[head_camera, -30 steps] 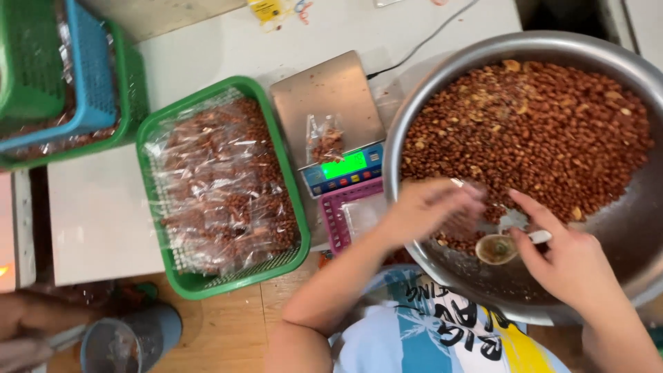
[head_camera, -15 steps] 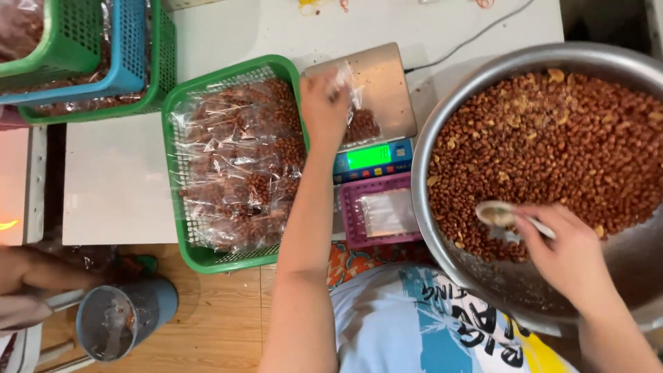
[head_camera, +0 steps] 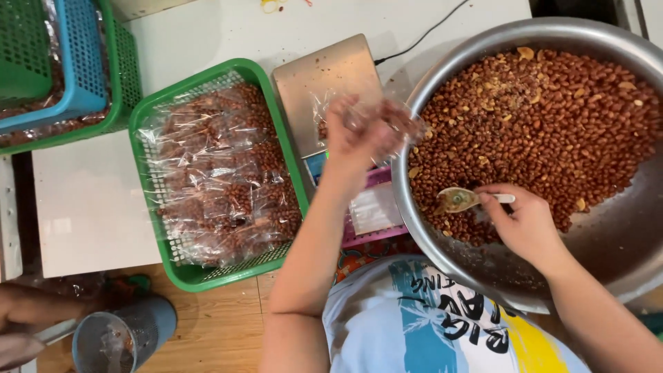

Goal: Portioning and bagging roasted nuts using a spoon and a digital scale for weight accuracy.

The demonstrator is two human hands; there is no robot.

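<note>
Steel bowl [head_camera: 621, 235]: full of roasted peanuts [head_camera: 552, 110].
Green basket [head_camera: 155, 114]: sealed peanut bags [head_camera: 221, 179].
My left hand [head_camera: 359, 135]: closed around a small clear bag [head_camera: 397, 121].
My right hand [head_camera: 528, 224]: gripping a spoon [head_camera: 459, 199].

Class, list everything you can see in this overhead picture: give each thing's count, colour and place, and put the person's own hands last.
metal bowl: one, silver, right side
peanuts: a heap, red-brown, inside the metal bowl
spoon: one, pale, over the peanuts
scale: one, steel top, centre, beside the bowl
pink tray: one, pink, below the scale
green basket: one, green, left of the scale
packed bags: many, clear with red-brown peanuts, in the green basket
stacked baskets: at least two, blue and green, top left
cup: one, grey-blue, bottom left on the wooden floor
small bag: one, clear, partly filled, in the left hand
left hand: holds the small bag at the bowl's rim
right hand: holds the spoon
</note>
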